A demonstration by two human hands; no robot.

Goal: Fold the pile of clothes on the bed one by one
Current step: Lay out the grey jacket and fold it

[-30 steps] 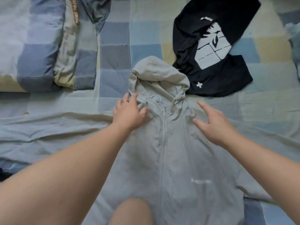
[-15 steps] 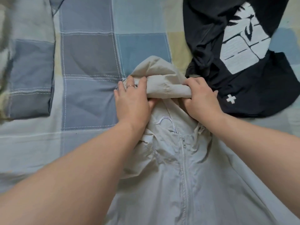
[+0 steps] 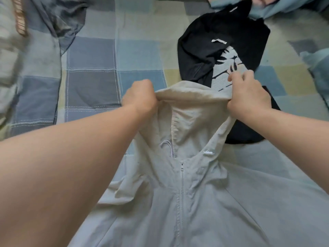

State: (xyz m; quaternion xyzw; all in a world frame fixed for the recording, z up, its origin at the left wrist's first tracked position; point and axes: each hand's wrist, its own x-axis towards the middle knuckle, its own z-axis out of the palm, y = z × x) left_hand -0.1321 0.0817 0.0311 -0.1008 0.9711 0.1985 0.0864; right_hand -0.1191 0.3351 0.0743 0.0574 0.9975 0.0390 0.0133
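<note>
A pale grey zip-up hooded jacket (image 3: 204, 202) lies front-up on the bed, zipper closed, filling the lower half of the view. Its hood (image 3: 188, 98) is lifted and stretched wide between both hands. My left hand (image 3: 140, 98) grips the hood's left edge in a fist. My right hand (image 3: 249, 95) grips the hood's right edge, fingers curled round the fabric. A black T-shirt (image 3: 213, 56) with a white print lies crumpled just beyond the hood, partly hidden by my right hand.
The bed is covered by a blue, grey and yellow checked sheet (image 3: 94, 72). A grey garment (image 3: 67, 20) lies at the far left, beside a checked pillow (image 3: 10, 50). Light blue cloth (image 3: 277, 6) is bunched at the top right.
Both hands moved from the jacket's shoulders up to the hood, took hold of it and have pulled its edges apart and upward.
</note>
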